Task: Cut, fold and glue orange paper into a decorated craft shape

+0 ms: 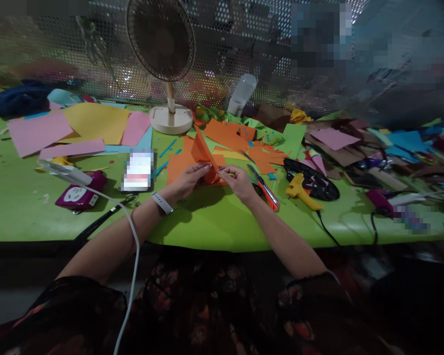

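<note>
Both hands pinch a folded piece of orange paper (203, 152) over the green table (196, 222). My left hand (191, 178) is closed on its left lower part, and a light band circles that wrist. From the right, my right hand (237, 179) grips the lower right edge between thumb and fingertips. Another orange sheet (174, 170) lies flat beneath. Just right of my right hand rest a red utility knife (268, 190) and dark-bladed scissors (246, 156), partly hidden. A yellow glue gun (303, 191) lies farther right on a black tray (323, 187).
A fan (170, 121) stands behind the work. Left are a phone (137, 170), a purple power socket (83, 192) and pink and yellow sheets (96, 121). A white cable (136, 246) crosses my left forearm. Cut orange paper (266, 155) and a bottle (242, 93) are behind.
</note>
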Available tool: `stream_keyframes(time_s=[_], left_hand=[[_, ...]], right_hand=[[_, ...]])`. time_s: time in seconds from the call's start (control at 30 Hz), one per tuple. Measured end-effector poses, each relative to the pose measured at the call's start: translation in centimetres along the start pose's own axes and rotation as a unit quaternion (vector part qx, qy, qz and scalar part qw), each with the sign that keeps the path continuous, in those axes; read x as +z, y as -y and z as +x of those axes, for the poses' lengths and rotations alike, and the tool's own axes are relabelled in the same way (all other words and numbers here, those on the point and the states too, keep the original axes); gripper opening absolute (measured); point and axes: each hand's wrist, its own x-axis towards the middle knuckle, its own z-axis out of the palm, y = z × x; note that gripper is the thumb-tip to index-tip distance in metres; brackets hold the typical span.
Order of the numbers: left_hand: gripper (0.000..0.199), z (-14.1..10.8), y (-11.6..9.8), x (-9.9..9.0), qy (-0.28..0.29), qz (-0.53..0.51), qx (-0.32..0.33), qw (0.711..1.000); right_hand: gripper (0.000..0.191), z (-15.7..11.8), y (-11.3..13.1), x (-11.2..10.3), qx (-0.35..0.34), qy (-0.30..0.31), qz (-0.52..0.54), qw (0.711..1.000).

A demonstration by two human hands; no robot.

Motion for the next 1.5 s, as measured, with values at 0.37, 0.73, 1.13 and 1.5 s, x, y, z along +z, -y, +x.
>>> stream_keyframes(time_s=[0.37, 0.73, 1.13, 1.5], left_hand=[[0.021, 0.25, 0.32, -0.29, -0.019, -0.003, -0.019, 1.0], [0.019, 0.08, 0.09, -0.25, -0.006, -0.014, -0.029, 0.999], [0.017, 0.14, 0.25, -0.34, 0.0, -0.021, -0.03, 0.999], [0.014, 0.22, 0.33, -0.45, -0.001, -0.028, -0.023, 0.999]], right_hand=[[0.027, 0.04, -0.07, -0.1, -0.011, -0.001, -0.004, 1.0], [0.028, 0.01, -0.03, -0.3, -0.008, -0.007, 0.001, 1.0], [0.032, 0.14, -0.26, -0.11, 0.014, -0.004, 0.018, 1.0], [0.036, 0.3, -0.73, -0.01, 0.019, -0.01, 0.046, 0.999]])
